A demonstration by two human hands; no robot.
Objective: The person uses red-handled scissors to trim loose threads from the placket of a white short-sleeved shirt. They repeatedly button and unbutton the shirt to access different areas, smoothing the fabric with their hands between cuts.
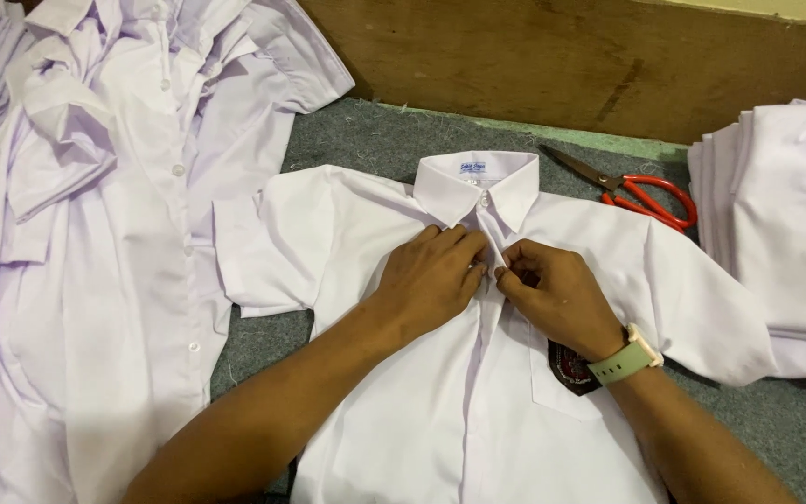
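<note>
A white short-sleeved shirt [375, 392] lies flat, front up, on a grey felt surface [366, 140], collar toward the far side. My left hand [431, 275] and my right hand [557, 299] meet at the button placket just below the collar, fingers pinching the fabric edges there. The button itself is hidden under my fingertips. A pale green watch [627, 359] sits on my right wrist, partly covering a dark badge on the chest pocket [566, 369].
A loose heap of white shirts [95, 233] fills the left side. A folded stack of white shirts [785, 224] lies at the right. Red-handled scissors [650, 198] rest behind the collar, near a wooden board [562, 56] at the back.
</note>
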